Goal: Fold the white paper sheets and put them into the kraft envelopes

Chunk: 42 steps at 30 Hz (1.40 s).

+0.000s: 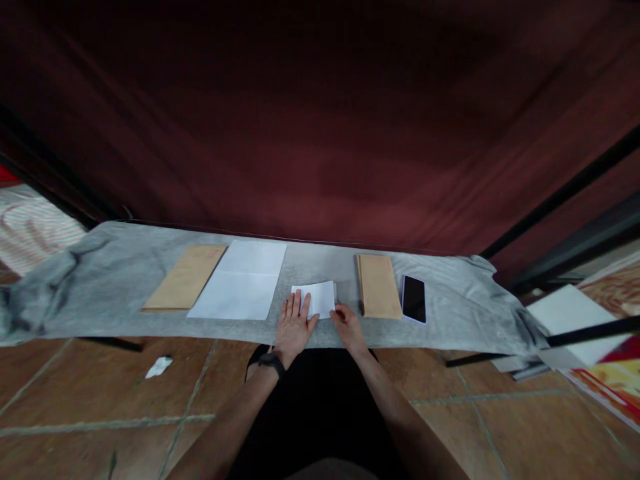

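Observation:
A small folded sheet of white paper (323,298) lies near the front edge of the grey cloth, in the middle. My left hand (294,327) rests flat on its left part, fingers stretched out and a dark band around the wrist. At the paper's lower right corner, my right hand (347,327) is closed, thumb and fingers pinching the edge. To the left lies a larger white sheet (240,283) with a crease across it, partly beside a brown envelope (185,279). A small stack of folded brown envelopes (380,287) is to the right of my right hand.
A phone (414,299) with a dark screen lies right of the brown stack. Grey cloth (460,300) covers the narrow table. A dark red curtain (320,167) hangs behind it. On the tiled floor is a crumpled white scrap (159,367); white boards (573,320) stand at right.

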Each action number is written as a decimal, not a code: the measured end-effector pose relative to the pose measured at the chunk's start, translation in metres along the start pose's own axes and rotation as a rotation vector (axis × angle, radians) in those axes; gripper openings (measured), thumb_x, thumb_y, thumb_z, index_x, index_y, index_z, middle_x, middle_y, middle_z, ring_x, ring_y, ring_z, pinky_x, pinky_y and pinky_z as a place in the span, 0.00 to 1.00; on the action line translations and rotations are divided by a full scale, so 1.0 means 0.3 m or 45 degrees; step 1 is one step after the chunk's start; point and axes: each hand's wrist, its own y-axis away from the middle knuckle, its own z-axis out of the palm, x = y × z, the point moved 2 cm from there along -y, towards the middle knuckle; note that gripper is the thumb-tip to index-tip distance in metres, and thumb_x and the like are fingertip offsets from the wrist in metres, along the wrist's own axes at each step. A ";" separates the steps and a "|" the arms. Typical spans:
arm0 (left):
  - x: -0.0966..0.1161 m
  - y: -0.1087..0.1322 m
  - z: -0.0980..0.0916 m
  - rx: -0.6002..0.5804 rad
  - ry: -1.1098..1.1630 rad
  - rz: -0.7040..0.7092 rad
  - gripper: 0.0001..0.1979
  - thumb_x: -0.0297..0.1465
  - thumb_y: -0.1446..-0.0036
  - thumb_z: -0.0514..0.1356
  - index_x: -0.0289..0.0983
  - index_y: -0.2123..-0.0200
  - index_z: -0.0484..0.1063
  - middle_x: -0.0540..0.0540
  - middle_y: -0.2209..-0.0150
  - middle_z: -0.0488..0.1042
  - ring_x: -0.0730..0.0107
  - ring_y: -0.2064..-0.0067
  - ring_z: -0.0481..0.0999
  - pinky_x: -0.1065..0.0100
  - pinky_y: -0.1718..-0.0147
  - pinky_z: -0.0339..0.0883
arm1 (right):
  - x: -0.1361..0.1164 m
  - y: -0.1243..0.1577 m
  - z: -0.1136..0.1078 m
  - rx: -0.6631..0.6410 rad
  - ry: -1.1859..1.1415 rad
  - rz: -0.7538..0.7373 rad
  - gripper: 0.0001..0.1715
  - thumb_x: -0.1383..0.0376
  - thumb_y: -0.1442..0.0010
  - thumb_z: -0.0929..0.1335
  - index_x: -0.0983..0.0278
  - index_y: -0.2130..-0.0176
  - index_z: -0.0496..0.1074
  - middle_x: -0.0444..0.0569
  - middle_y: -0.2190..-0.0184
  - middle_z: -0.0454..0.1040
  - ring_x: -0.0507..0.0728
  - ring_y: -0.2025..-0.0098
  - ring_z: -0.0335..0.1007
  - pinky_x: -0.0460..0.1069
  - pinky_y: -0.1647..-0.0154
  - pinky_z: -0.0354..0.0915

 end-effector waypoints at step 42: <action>0.039 -0.016 -0.010 0.117 1.817 -0.790 0.43 0.30 0.42 0.61 0.48 0.30 0.41 0.43 0.37 0.66 0.62 0.44 0.74 0.60 0.48 0.72 | -0.126 0.133 -0.028 -0.223 0.757 -0.596 0.28 0.74 0.35 0.58 0.67 0.38 0.65 0.53 0.37 0.66 0.59 0.36 0.59 0.56 0.35 0.58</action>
